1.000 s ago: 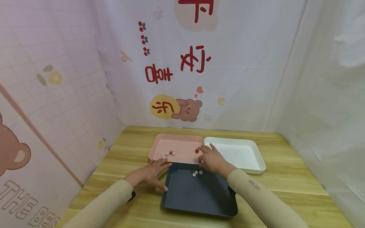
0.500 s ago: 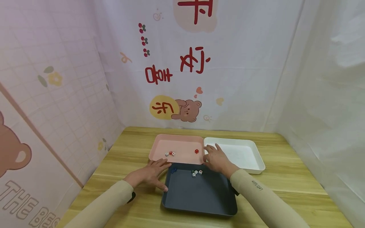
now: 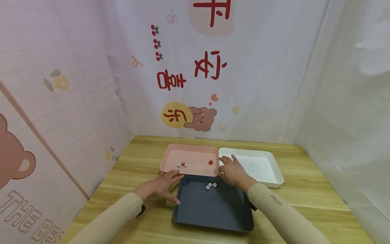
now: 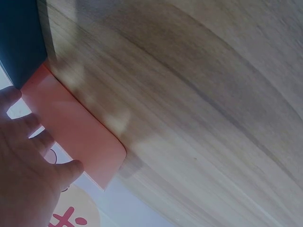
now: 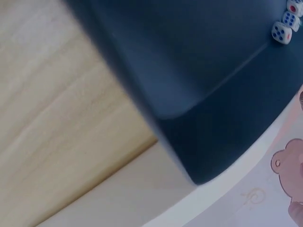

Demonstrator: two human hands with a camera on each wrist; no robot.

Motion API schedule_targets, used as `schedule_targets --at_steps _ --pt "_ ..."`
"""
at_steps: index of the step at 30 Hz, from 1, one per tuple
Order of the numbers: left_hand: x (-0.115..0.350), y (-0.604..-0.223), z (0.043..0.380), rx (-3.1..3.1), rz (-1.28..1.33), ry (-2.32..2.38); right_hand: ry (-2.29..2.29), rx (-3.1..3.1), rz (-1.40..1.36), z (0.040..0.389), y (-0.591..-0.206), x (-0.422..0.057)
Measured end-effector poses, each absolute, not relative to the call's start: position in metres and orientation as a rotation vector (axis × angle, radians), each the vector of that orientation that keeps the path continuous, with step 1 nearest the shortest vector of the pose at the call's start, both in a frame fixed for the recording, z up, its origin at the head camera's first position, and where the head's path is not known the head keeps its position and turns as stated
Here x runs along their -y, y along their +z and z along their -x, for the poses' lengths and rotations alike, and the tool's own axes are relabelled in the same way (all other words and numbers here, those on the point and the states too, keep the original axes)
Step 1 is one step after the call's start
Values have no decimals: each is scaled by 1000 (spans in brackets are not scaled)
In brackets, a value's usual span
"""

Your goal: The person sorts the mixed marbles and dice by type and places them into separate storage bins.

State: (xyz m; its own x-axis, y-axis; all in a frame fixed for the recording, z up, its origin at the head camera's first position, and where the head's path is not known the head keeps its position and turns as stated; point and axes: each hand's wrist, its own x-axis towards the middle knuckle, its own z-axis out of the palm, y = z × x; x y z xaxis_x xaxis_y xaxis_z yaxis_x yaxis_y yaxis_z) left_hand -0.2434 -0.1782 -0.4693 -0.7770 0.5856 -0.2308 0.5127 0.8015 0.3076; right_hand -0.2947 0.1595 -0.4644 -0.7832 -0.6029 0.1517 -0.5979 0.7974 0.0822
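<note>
In the head view my left hand [image 3: 161,186] rests with spread fingers at the left rim of the dark tray [image 3: 214,210], holding nothing. My right hand [image 3: 234,172] hovers over that tray's back right corner, beside the white tray [image 3: 268,169], its fingers loosely bent and no object showing between them. Several white dice [image 3: 214,185] and a dark die [image 3: 206,184] sit near the dark tray's back wall, with blue dice [image 3: 186,183] in its back left corner. The pink tray [image 3: 195,150] bears a red die [image 3: 210,162] at right and a small group of dice [image 3: 182,164] at left.
All three trays stand on a wood-grain table [image 3: 143,145]. The pink and white trays are side by side behind the dark one. A printed cloth [image 3: 259,84] hangs behind the table and along both sides.
My right hand has drawn back to the right, away from the red die in the pink tray. My left hand and the dice have stayed in place.
</note>
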Motion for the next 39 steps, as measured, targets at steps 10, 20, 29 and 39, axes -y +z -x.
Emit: schedule_targets --at_steps 10,20,29,39 --pt "177 -468 244 -2668 -838 316 -32 2791 -864 301 -451 -176" --pt "175 -466 245 -2663 -825 325 -35 2831 -731 305 -453 -197" --pt "175 -467 245 -2657 -826 319 6 2820 -710 307 -455 -202" --pt "176 -468 246 -2653 -817 331 17 2788 -810 302 -459 -189"
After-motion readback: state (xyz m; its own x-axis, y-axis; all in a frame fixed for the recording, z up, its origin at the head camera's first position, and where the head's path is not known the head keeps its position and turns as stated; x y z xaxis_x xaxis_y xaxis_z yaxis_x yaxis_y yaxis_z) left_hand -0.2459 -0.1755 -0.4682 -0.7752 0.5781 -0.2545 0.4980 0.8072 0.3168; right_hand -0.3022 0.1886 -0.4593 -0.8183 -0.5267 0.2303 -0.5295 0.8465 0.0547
